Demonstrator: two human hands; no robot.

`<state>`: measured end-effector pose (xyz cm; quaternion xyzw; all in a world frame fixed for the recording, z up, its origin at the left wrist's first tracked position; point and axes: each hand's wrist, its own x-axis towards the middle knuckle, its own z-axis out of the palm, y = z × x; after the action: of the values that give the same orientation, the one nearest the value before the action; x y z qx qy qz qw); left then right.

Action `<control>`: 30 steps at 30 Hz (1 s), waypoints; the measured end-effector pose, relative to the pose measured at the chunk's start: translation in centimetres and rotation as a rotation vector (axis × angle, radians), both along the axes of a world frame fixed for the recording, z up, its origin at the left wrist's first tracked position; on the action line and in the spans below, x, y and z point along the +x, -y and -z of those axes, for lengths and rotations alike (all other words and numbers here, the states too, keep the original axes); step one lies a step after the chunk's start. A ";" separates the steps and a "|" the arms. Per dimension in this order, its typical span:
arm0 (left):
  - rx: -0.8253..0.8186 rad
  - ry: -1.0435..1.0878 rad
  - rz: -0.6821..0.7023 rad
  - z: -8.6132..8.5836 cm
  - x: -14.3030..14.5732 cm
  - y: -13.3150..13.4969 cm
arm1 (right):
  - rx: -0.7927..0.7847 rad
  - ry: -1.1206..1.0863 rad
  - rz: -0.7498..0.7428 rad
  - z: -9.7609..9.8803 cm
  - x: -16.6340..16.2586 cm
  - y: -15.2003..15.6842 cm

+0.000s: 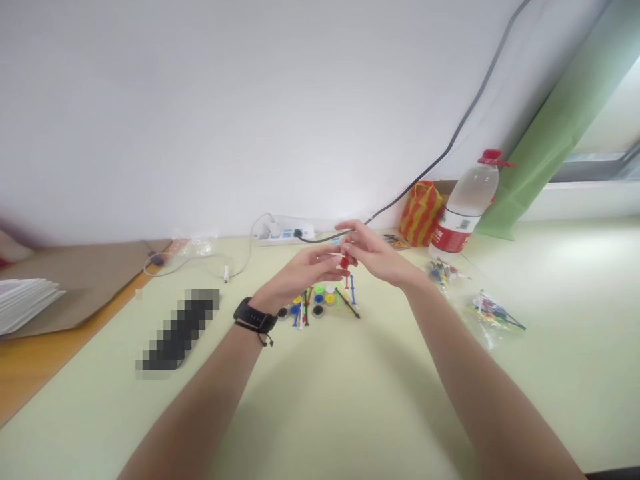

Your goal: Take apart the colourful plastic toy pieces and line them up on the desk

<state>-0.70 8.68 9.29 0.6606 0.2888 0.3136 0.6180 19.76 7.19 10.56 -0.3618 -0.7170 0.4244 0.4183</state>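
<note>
Both my hands meet above the pale green table [350, 400]. My left hand [305, 270], with a black band on its wrist, and my right hand [373, 253] pinch a small red plastic piece [345, 263] between their fingertips; a thin red stem hangs down from it. Just beneath lies a cluster of small coloured discs and sticks [320, 301]: yellow, blue, green, black and white parts, spread on the table.
Clear bags of more coloured pieces [487, 312] lie at the right. A water bottle with a red cap [467, 207] and a striped orange pouch [421, 212] stand by the wall, near a white power strip [283, 232] with cables. A brown board [75, 280] lies left.
</note>
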 end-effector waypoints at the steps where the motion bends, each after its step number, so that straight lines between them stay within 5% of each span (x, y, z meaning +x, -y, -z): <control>1: 0.038 0.006 -0.050 0.1 0.1 -0.1 | 0.009 -0.013 0.030 0.1 -0.1 -0.1; 4: 0.180 0.015 -0.211 0.2 0.1 -0.4 | -0.012 -0.013 0.112 0.2 -0.4 -0.3; 8: 0.296 -0.045 -0.269 -0.4 -0.4 -0.3 | -0.112 0.022 0.001 0.4 -0.5 -0.6; 18: 0.348 -0.155 -0.189 -0.2 -0.6 -0.1 | -0.159 0.137 -0.009 1.6 -1.1 -1.0; 26: 0.402 -0.476 -0.021 1.2 -0.6 0.1 | -0.119 0.709 0.132 4.2 -0.2 -2.4; 30: 0.435 -0.585 0.085 2.4 -0.1 0.4 | -0.157 0.802 0.107 5.5 0.2 -2.9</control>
<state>-0.83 8.31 6.88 0.8496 0.3522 0.1398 0.3668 19.96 10.11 5.10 -0.5660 -0.7689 0.2809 0.0982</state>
